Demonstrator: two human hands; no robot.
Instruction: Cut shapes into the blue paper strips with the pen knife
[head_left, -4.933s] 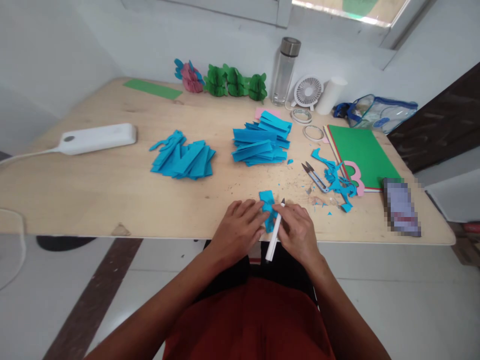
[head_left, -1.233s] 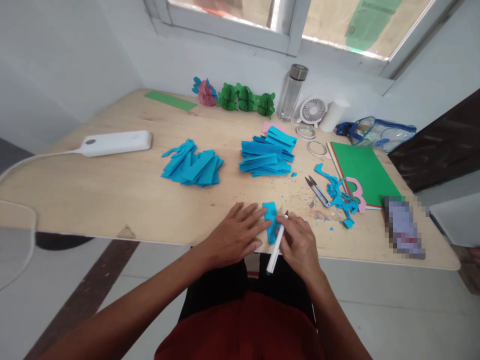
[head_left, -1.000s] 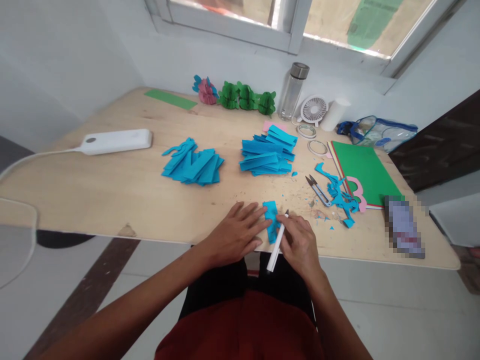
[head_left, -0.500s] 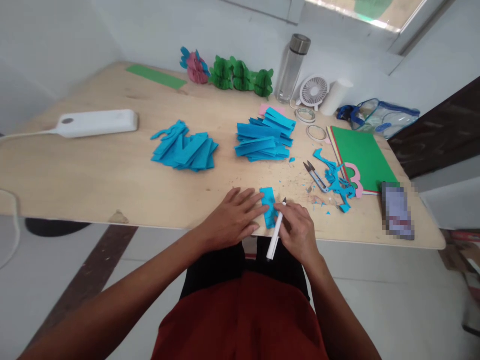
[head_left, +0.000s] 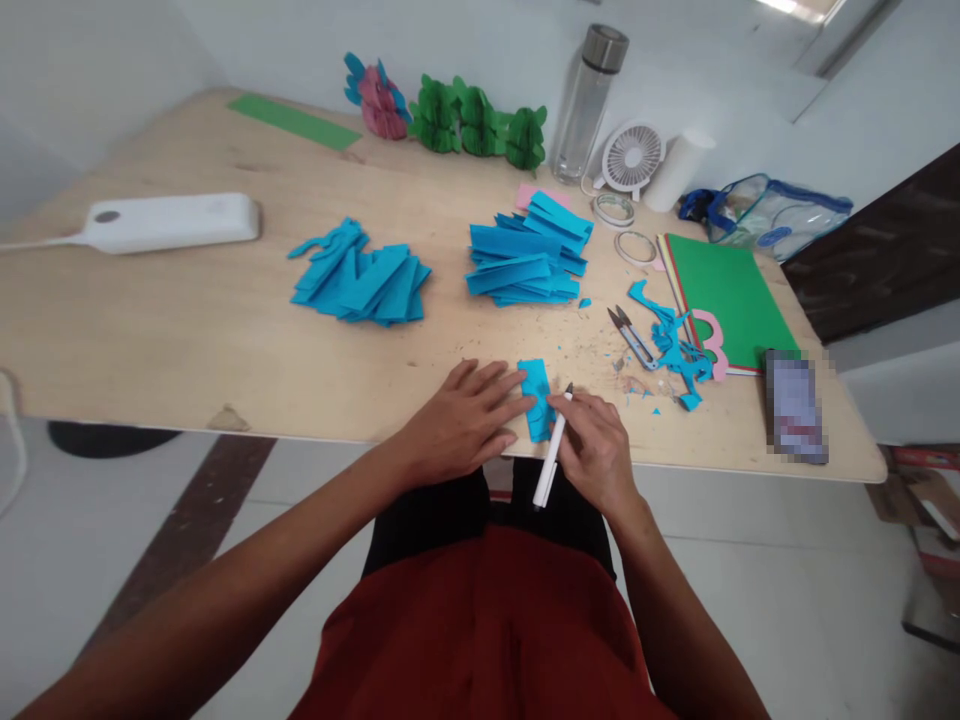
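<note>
A small blue paper piece (head_left: 538, 412) lies flat at the table's front edge, with faint dark lines on it. My left hand (head_left: 471, 415) rests flat, fingers spread, its fingertips touching the paper's left side. On the other side, my right hand (head_left: 596, 445) grips a white marker pen (head_left: 551, 462). The pen's dark tip points away from me, just right of the paper. Beyond it lie a pile of blue paper strips (head_left: 529, 250) and a second blue paper pile (head_left: 367, 280). Thread snips (head_left: 632, 338) lie right of centre by blue scraps (head_left: 679, 350).
Along the back stand green paper honeycomb shapes (head_left: 474, 120), a glass bottle (head_left: 589, 110) and a small fan (head_left: 632, 160). Tape rolls (head_left: 635, 248), green sheets (head_left: 735, 300) and a phone (head_left: 796, 408) are at right. A white power strip (head_left: 176, 222) lies at left.
The whole view has shifted slightly, so the table's things appear higher. Both hands keep almost the same pose at the blue paper, and the marker stays in my right hand.
</note>
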